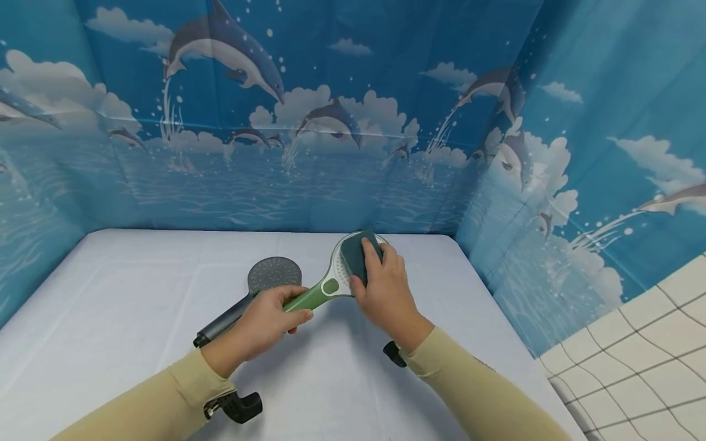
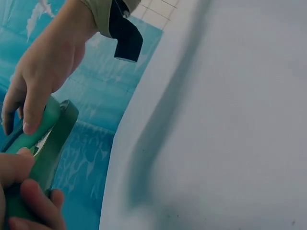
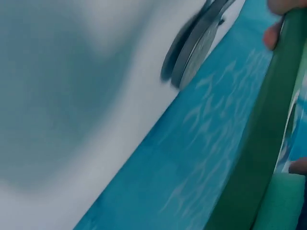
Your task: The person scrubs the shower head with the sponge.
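My left hand (image 1: pixel 259 327) grips the green handle of a green and white shower head (image 1: pixel 311 298), which is lifted above the white table with its round face turned up. My right hand (image 1: pixel 388 294) holds a dark teal sponge (image 1: pixel 353 252) against that face, covering much of its right part. The right wrist view shows the sponge's lighter green layer (image 3: pixel 283 201) beside the shower head's green back (image 3: pixel 259 158). In the left wrist view, the fingers of my right hand (image 2: pixel 45 72) lie over the sponge.
A dark grey shower head (image 1: pixel 274 273) lies on the white-covered table (image 1: pixel 165 275) behind my left hand, its handle pointing toward the near left. Blue dolphin-print curtains (image 1: pixel 331 190) stand along the table's back and sides. White tiles (image 1: pixel 645 343) show at the right.
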The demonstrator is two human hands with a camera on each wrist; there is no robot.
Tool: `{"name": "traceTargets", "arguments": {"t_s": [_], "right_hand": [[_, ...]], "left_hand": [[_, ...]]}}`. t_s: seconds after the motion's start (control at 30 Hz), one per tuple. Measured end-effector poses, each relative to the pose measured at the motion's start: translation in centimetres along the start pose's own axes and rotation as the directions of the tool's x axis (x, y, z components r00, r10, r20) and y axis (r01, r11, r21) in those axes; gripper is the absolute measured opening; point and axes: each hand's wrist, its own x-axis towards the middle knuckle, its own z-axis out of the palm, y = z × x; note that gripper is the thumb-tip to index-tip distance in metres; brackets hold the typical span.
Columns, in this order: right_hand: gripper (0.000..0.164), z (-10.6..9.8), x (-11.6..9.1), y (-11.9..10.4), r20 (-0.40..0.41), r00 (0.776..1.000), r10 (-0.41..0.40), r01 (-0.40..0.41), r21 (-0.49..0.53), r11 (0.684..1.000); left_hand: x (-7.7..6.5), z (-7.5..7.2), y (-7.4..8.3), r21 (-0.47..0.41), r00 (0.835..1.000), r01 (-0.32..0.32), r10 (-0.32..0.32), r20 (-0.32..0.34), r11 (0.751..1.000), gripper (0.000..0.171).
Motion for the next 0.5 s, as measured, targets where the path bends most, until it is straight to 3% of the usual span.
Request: {"name": "traceTargets", "arguments": {"t_s": [0.17,0.27,0.37,0.5], "right_hand": [[0.072,0.9,-1.6,-2.2,0.028,0.990,-0.137,0.137,-0.033,0.990],[0.071,0.8,-1.5,-2.3,0.013,0.984,-0.177,0.177,-0.063,0.982],[0.070,-0.3,-0.3,-0.5,-0.020,0.994,-0.104,0.103,-0.057,0.993],[0.071,-2.1,1.3,2.1,-0.038,0.995,0.088,-0.088,-0.004,0.996]], "left_hand": [[0.1,0.5,0.3,0.187,0.998,-0.036,0.046,-0.052,0.982,0.055],[0.2,0.4,0.2,0.251,0.994,-0.056,0.078,-0.078,0.966,0.051],[0.0,0.0,0.0,0.263,0.991,-0.062,0.090,-0.095,0.963,0.048],[-0.2,-0.4,0.0,0.259,0.991,-0.061,0.090,-0.103,0.964,0.047]]}}
